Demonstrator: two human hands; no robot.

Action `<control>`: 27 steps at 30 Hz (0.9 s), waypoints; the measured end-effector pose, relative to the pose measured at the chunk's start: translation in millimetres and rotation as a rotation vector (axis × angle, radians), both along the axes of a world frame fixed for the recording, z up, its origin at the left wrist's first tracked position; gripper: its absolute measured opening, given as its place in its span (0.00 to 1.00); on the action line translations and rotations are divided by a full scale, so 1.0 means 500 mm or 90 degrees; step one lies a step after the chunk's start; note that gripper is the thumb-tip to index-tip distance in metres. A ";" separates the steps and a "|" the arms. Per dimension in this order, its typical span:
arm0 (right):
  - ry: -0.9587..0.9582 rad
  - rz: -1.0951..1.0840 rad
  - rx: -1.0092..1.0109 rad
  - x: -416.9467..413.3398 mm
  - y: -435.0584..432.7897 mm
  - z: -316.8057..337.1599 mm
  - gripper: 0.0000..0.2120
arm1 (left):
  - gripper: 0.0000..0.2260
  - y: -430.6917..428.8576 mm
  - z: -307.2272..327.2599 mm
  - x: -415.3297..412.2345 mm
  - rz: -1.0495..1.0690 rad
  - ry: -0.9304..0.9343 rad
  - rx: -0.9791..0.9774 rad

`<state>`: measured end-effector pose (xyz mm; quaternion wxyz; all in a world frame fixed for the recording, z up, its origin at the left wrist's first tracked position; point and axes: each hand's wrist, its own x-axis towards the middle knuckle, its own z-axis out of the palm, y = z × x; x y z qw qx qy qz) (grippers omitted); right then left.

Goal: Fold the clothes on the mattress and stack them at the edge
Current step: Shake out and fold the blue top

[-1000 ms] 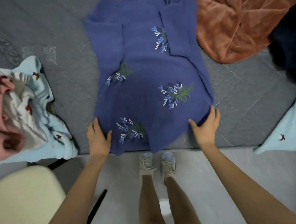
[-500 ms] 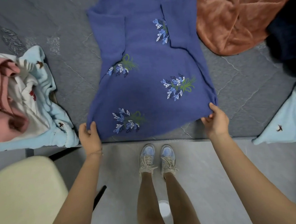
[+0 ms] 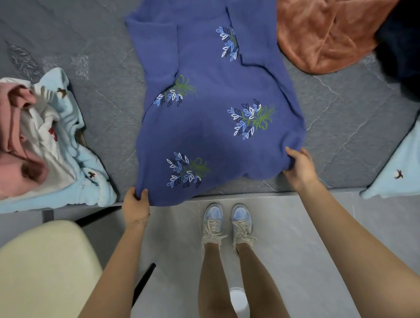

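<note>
Hem of blue garment [image 3: 211, 124] pinched at both corners: left grip [image 3: 135, 204] at seven o'clock, right grip [image 3: 300, 168] at four. Spread across mattress [image 3: 93, 43], hem overhanging near edge. Risks skewing folded-in sleeves if raised unevenly, or sliding floorward.

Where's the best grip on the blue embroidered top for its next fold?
Its two hem corners, from the near mattress edge: the blue embroidered top lies flat, sleeves folded in, hem nearest. The left hand and right hand pinch those corners.
</note>
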<state>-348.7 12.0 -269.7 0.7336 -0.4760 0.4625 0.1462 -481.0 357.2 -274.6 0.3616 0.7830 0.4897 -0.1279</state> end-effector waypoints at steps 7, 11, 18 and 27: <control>0.203 0.274 -0.211 -0.059 -0.057 0.006 0.07 | 0.06 0.008 0.008 -0.023 0.201 -0.095 -0.005; 0.227 0.397 -0.450 -0.088 -0.085 0.019 0.17 | 0.04 -0.016 0.046 0.002 0.129 -0.139 0.066; 0.120 0.412 -0.166 -0.044 -0.005 0.093 0.09 | 0.07 -0.106 0.101 0.089 0.005 -0.215 0.038; 0.004 0.087 0.093 0.230 0.117 0.154 0.11 | 0.13 -0.045 0.161 0.410 0.436 -0.450 -0.256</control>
